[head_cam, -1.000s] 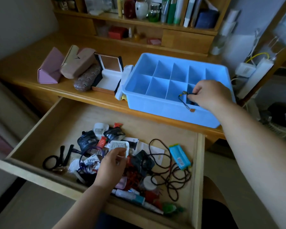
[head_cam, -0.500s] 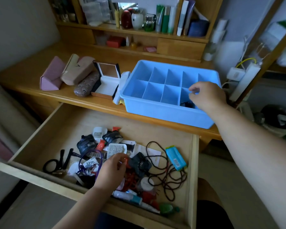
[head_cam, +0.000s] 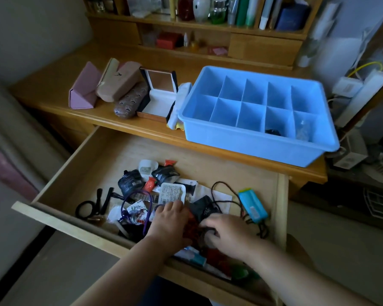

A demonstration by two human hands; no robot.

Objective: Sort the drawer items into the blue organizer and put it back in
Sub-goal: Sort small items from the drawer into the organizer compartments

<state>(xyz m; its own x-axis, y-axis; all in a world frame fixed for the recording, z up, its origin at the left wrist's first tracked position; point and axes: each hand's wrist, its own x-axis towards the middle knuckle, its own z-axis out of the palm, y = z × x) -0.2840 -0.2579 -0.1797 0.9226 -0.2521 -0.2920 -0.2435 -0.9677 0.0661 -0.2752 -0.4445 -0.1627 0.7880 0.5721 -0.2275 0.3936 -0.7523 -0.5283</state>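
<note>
Blue organizer: plastic tray with ten compartments in two rows, standing on the desk behind the open drawer. Stiff and probably light, nearly bare; something small and dark lies in the near row's second cell from the right, and something pale and clear in the cell at the right end. Best lifted by the rolled rim at both short ends, kept level so the contents stay put.

Drawer items, a loose heap toward the front:
- Dark braided cord, limp and looped; likely to snag its neighbours, so gather it in a bunch.
- Turquoise case, rigid, easy to pinch by its long sides.
- White sealed pod, foil-topped, light, possibly crushable.
- Black crinkled sachets, soft and slippery.
- Black hair ties, springy.
- Purple cord over a printed packet.
- Red knotted piece, soft, lying between the hands.

Left hand: down in the heap, fingertips at the pod's near edge; whether the grip has closed on anything I cannot tell.

Right hand: fingers curled into the clutter by a dark pouch; what it holds, if anything, is hidden.

Sorting has barely begun, by my reckoning.
</note>
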